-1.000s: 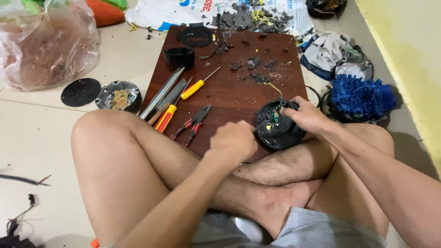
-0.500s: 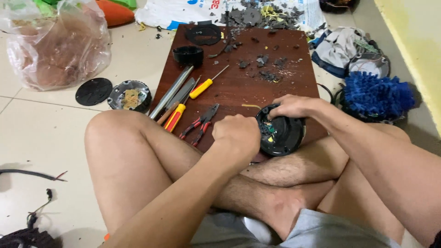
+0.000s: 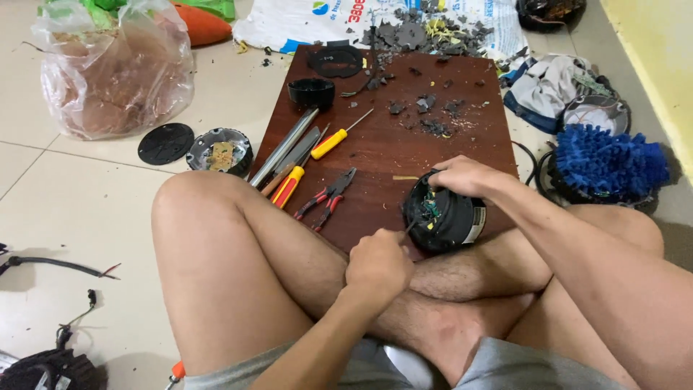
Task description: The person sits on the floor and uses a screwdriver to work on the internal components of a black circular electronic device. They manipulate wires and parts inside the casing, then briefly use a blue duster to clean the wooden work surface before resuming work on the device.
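Pliers point(image 3: 326, 199) lie loose on my wooden board point(image 3: 462, 101). My left hand point(image 3: 377, 264) is fisted around a thin tool poking into the round black device point(image 3: 442, 217) at the board's near edge; my right hand point(image 3: 465, 176) grips its top.

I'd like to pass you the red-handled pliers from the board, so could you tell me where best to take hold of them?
Grip the red-handled pliers by the two handles, coming from the near left edge of the wooden board. They lie flat, handles splayed toward that bare side, while the jaws point up and right toward the screwdrivers.
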